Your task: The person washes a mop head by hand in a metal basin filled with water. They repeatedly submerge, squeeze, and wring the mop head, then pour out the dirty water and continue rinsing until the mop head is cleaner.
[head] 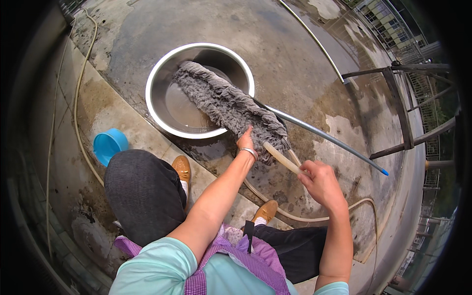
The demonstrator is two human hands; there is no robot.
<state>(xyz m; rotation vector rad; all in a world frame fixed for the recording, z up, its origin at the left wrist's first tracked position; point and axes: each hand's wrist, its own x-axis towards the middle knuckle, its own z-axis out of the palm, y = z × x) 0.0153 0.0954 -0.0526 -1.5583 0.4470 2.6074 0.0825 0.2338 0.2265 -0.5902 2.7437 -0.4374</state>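
Note:
A grey string dust mop head [228,99] lies slantwise over the rim of a large stainless steel basin [200,135], one end inside above shallow, murky water. My left hand [247,142] rests against the near edge of the mop head; its fingers are partly hidden by the strands, so its hold is unclear. My right hand [317,180] grips a pale ribbed hose [282,156], whose end points at the mop strands near my left hand. From under the mop head a grey-blue metal handle [328,137] runs out to the right, ending in a blue cap.
A blue plastic dipper or small tub [110,145] sits by my left knee. Hoses [78,99] trail along the left ground and beside my right foot [266,211]. A dark frame [400,107] stands at right, near a pale pole [313,35]. The concrete is partly wet.

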